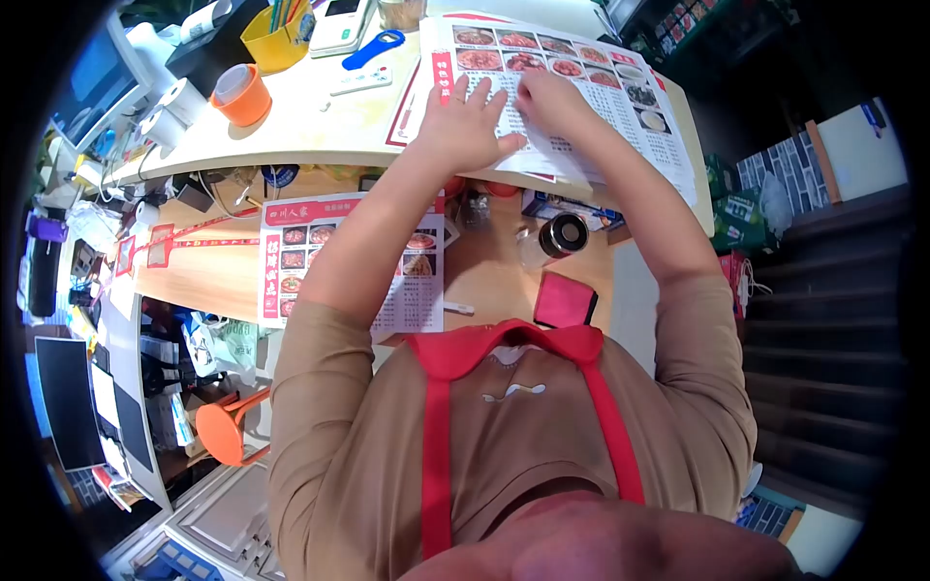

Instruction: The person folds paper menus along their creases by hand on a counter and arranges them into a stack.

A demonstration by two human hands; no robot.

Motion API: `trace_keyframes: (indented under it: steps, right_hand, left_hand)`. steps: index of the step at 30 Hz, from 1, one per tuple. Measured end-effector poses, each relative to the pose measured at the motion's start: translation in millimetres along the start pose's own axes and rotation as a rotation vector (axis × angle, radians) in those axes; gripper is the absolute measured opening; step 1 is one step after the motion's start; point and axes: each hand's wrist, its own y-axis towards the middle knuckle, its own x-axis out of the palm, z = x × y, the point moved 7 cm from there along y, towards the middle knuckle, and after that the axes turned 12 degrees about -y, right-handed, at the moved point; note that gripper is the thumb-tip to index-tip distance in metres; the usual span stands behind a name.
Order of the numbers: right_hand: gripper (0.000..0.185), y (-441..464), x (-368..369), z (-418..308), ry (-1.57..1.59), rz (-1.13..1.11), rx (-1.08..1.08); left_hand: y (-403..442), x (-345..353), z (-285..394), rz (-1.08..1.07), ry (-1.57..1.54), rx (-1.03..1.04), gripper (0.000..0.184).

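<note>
Printed menu sheets (pixel 605 111) with food photos and red headings lie stacked on the pale counter at the top. My left hand (pixel 465 129) rests on the left part of the top sheet, palm down, its fingers spread and holding nothing. Just to its right, my right hand (pixel 554 101) is curled over the same sheet, fingertips bent under near the photo rows. Whatever its fingers may hold is hidden. Another menu sheet (pixel 410 305) lies on the lower wooden shelf, partly covered by my left forearm.
On the counter are an orange cup (pixel 247 105), a yellow container (pixel 279 44), a blue opener (pixel 373 49) and a white device (pixel 339 27). A black-lidded jar (pixel 563 234) and a red-pink box (pixel 565 300) sit below. An orange stool (pixel 221 433) stands lower left.
</note>
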Motion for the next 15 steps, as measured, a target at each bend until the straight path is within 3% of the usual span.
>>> trace_keyframes:
  steps: [4,7,11,15]
  right_hand:
    - [0.019,19,12,13,0.007,0.091,0.093]
    - [0.019,-2,1,5,0.091,-0.204,0.022]
    - [0.021,11,10,13,0.023,0.088,0.102]
    - [0.019,-5,5,5,0.098,-0.083,0.037]
  left_hand:
    - [0,1,1,0.006,-0.005,0.006,0.072]
    - [0,-2,-2,-0.008,0.014,-0.002,0.073]
    - [0,2,1,0.010,0.020,0.006,0.073]
    - [1,2,0,0.010,0.019,0.005,0.073]
